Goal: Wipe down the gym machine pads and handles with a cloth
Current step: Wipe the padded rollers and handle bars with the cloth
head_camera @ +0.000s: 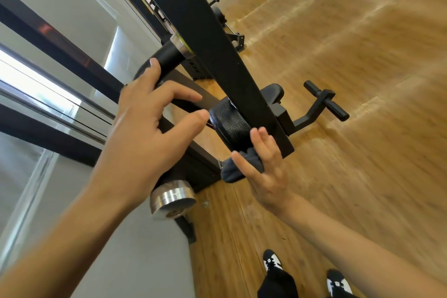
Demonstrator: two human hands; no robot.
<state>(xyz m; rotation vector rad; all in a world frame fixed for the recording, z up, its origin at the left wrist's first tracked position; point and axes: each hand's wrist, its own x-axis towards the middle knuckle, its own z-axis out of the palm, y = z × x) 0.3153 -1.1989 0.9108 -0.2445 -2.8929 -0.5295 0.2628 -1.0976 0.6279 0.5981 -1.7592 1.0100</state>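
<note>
Wiping the pad [233, 123] at frame centre, cloth [229, 172] pinched in right hand [263, 172] just below it; left hand [145, 123] open, fingertips on roller handle [167, 54] left of centre. Next, likely: dragging cloth across pad face.

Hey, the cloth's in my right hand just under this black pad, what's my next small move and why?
Probably raise the right hand so the cloth meets the pad's face, then wipe across it. The cloth sits bunched just below the pad, seemingly not yet on it, while the left hand touches the roller above.
</note>
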